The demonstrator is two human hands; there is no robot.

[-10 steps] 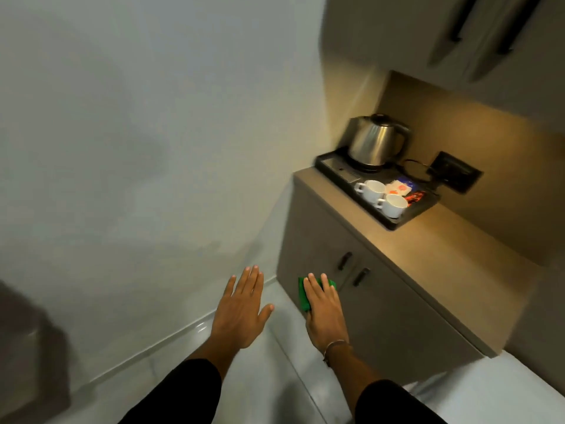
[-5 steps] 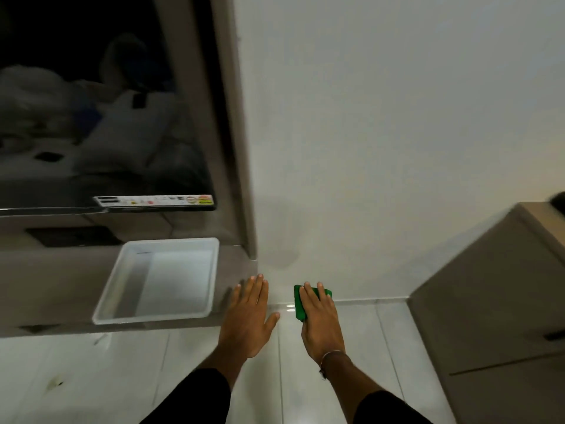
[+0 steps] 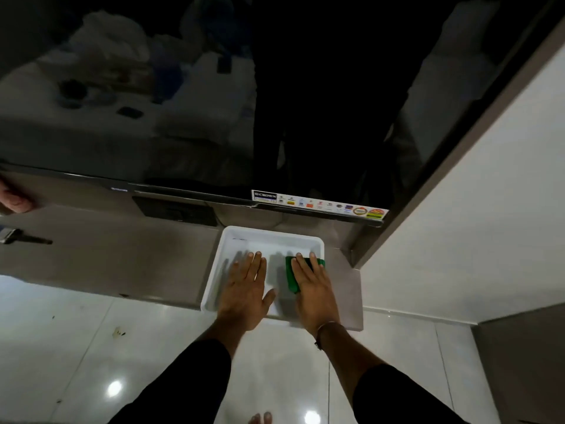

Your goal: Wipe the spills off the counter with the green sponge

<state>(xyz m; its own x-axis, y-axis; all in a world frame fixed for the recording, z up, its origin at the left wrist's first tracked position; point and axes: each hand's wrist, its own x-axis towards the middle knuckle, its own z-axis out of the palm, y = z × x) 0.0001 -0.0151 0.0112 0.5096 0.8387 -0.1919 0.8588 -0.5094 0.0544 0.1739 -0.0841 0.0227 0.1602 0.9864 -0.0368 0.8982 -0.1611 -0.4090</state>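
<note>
Fingers [image 3: 301, 264] cover a flat green sponge [image 3: 292, 278].

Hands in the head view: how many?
3. Left hand, flat and empty over the white tray; right hand over the tray, on the green sponge; another person's hand at the left edge.

Glossy black screen [image 3: 275, 87] – matt brown counter [image 3: 122, 258], smooth white plastic tray [image 3: 226, 240], shiny floor tiles [image 3: 76, 347].
</note>
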